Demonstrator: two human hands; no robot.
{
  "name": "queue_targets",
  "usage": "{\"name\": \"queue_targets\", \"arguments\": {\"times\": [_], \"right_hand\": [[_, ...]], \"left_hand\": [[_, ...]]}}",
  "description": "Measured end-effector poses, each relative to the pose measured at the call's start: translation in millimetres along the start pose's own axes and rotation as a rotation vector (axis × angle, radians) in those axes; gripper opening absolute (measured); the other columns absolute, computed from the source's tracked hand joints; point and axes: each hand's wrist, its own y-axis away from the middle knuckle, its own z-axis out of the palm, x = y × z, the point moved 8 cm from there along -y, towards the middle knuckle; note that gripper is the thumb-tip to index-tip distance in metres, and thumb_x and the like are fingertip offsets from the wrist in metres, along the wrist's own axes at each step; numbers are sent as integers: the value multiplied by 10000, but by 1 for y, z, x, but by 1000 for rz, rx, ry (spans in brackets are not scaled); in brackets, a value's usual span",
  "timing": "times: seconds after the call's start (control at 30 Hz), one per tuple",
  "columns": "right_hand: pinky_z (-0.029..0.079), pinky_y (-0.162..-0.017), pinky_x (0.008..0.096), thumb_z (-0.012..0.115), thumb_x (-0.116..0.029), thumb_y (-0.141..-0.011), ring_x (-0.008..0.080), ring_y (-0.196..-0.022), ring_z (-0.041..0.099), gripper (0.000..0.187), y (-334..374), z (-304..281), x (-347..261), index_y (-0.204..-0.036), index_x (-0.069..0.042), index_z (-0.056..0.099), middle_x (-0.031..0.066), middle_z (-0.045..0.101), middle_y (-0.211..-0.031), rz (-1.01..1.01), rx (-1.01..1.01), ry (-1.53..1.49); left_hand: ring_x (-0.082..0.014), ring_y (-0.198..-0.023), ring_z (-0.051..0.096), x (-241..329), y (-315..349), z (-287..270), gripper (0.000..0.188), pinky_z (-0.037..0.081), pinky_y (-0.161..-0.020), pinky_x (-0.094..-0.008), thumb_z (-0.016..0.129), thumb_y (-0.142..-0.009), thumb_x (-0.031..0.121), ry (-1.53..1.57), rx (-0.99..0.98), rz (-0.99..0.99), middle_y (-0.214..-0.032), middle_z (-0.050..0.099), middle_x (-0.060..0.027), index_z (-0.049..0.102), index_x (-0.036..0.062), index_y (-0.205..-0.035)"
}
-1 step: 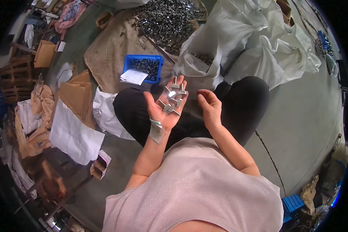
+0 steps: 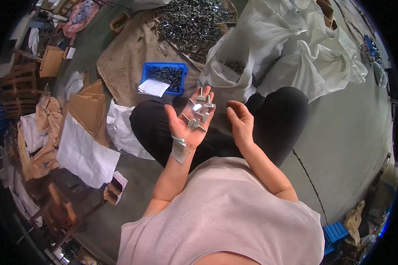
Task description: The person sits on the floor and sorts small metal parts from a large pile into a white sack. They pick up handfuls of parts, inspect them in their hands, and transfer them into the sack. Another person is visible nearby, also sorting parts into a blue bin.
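the left hand (image 2: 186, 115) is open and flat, with its palm up. some small silver bolts (image 2: 197, 107) lie on its palm and fingers, and they look like the letter t. they point in different ways. the right hand (image 2: 242, 125) is beside it, not touching it. its fingers are bent and its thumb is near them. i cannot tell if it has something tucked inside. a pale cloth (image 2: 180, 152) is wrapped around the left wrist.

both hands are over the lap, between two knees in black pants (image 2: 286, 112). just past the left hand is a blue bin (image 2: 184, 78) with lots of small dark bits in it. some white paper (image 2: 153, 87) lies over its near corner. farther off, a big heap of shiny metal bits (image 2: 192, 22) sits by a brown cloth (image 2: 124, 57). big white bags (image 2: 269, 33) stand to the right of the heap. on the left, a white sheet (image 2: 86, 154) lies partly over brown cardboard (image 2: 86, 108), and a small box (image 2: 115, 188) is on the gray floor (image 2: 141, 187).
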Motion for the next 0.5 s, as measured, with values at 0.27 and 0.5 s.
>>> {"name": "queue_targets", "arguments": {"times": [0.27,0.5], "right_hand": [[157,-1099,496,568,-261,-867,382,-1371,189,714,11,48,-104,-1409,41,216,249,200,-1468,-587,-51,781],[255,-1076,388,317,-439,-971,303,-1331,299,645,-16,119,-40,-1406,33,253,207,310,-1433,-94,-484,-205]], "left_hand": [[-270,-1350,276,2,3,6,981,301,-1081,-408,389,-775,751,-171,60,67,-1447,312,-152,283,-2,-1394],[-315,-1364,235,21,-9,3,845,178,-1112,-414,259,-902,647,-1214,158,453,-1474,242,-192,225,-20,-1420]]}}
